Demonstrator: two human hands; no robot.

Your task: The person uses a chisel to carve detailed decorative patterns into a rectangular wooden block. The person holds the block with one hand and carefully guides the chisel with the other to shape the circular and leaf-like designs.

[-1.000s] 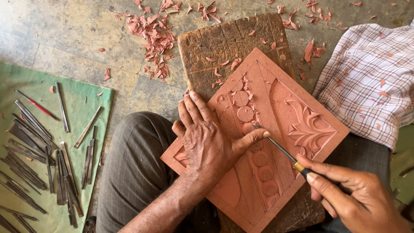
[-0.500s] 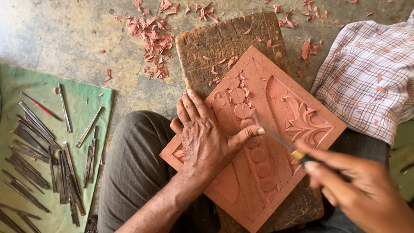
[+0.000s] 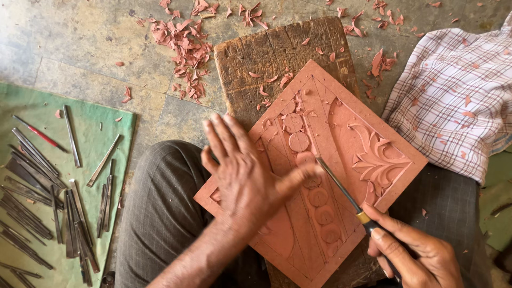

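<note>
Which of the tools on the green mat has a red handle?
The thin tool at the mat's upper left edge, lying diagonally. Its shaft is red; the other tools are bare grey metal.

Carved panel point(image 3: 346, 160) on block point(image 3: 277, 53); tools point(image 3: 48, 197) left.

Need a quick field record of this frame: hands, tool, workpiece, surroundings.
left hand: left hand flat on the carved panel, thumb by the chisel blade; motion-blurred
right hand: right hand grips the chisel handle
tool: chisel, tip at the row of round discs
workpiece: reddish carved panel with leaf motif, resting on a wooden block
left of person: green mat with many metal carving tools
floor: reddish shavings
right: checked cloth
</note>
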